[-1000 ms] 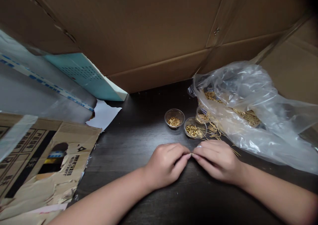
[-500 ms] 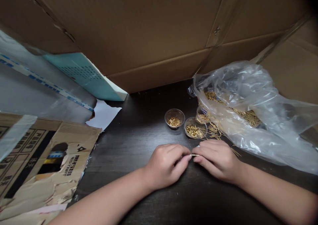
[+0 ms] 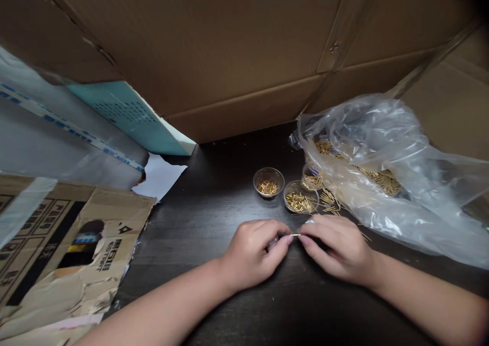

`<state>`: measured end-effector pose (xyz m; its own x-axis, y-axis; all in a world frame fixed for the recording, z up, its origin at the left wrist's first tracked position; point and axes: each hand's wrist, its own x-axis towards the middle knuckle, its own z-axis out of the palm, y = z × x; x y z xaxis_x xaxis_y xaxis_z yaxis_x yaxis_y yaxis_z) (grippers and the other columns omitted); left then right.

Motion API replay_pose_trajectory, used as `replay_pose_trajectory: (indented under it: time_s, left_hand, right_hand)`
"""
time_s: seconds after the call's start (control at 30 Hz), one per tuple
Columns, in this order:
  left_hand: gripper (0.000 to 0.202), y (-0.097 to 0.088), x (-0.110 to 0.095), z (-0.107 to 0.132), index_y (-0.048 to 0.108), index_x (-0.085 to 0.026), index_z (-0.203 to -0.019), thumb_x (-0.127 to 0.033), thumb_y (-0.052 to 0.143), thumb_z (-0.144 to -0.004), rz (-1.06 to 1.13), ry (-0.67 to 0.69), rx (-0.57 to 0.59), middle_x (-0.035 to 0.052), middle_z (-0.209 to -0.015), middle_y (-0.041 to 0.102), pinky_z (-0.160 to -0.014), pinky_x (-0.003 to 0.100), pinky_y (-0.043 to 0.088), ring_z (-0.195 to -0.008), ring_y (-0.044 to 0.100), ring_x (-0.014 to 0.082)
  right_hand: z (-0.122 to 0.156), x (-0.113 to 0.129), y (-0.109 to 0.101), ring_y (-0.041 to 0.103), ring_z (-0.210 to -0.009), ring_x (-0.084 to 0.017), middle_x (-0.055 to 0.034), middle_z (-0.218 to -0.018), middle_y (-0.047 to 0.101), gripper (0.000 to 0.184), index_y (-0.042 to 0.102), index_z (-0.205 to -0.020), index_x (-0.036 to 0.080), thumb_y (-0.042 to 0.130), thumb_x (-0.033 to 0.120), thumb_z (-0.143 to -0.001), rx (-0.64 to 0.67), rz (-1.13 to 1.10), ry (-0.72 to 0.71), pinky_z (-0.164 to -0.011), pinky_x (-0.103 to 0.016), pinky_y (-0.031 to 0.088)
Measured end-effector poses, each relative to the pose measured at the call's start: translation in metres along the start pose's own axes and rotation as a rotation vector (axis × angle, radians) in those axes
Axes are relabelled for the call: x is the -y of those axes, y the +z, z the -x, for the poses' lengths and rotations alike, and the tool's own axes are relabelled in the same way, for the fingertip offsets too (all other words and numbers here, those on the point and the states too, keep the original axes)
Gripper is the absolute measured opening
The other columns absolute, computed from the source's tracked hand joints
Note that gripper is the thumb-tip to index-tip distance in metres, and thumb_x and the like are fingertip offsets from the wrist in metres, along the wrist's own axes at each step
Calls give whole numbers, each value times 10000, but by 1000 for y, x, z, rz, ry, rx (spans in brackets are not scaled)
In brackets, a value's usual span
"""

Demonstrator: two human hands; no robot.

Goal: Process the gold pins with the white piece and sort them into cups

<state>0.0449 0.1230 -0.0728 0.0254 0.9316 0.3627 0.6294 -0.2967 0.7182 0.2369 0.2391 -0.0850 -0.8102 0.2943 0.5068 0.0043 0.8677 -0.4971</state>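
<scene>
My left hand point(image 3: 255, 251) and my right hand point(image 3: 336, 246) meet fingertip to fingertip low over the dark table point(image 3: 214, 208). Both are closed in a pinch on one thin brass pin point(image 3: 295, 235) held level between them. Just beyond the fingers stand three small clear cups with brass pins: the left cup point(image 3: 268, 182), the middle cup point(image 3: 300, 197) and the right cup point(image 3: 312, 177). Loose pins point(image 3: 329, 199) lie beside them.
A crumpled clear plastic bag point(image 3: 389, 167) with many brass pins lies at the right. Brown cardboard walls point(image 3: 229, 45) close off the back and right. Torn printed cardboard point(image 3: 61, 244), a teal sheet point(image 3: 130, 114) and white paper point(image 3: 158, 175) lie at the left.
Both hands stay in place. The fingertips shift slightly, the gap between them opening and then narrowing on the pin.
</scene>
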Motion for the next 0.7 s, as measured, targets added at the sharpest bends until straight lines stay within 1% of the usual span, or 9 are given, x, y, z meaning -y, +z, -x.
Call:
replay_pose_trajectory:
  time_s: [0.27, 0.47, 0.7]
  left_hand:
    - [55, 0, 0, 0, 673, -147, -938, -183, 631, -940, 7, -7, -19, 1, -674, 659, -516, 202, 403, -531, 553, 96]
    - [50, 0, 0, 0, 676, -136, -950, -175, 654, -927, 6, 12, -28, -1, -677, 656, -540, 199, 417, -544, 561, 91]
    - [32, 1, 1, 0, 670, -140, -928, -170, 668, -918, 22, 15, -36, -19, -658, 626, -535, 186, 408, -523, 533, 75]
  right_hand:
    - [-1, -1, 1, 561, -627, -147, -21, -728, 621, 97, 651, -958, 164, 561, 173, -992, 14, 12, 6, -611, -280, 417]
    - [-1, -1, 1, 596, -657, -146, -29, -773, 657, 111, 670, -1045, 158, 576, 156, -986, 10, -11, -6, -634, -272, 437]
    - [-2, -1, 1, 567, -638, -140, -24, -749, 636, 86, 652, -980, 156, 566, 147, -987, 9, -19, 6, -617, -270, 419]
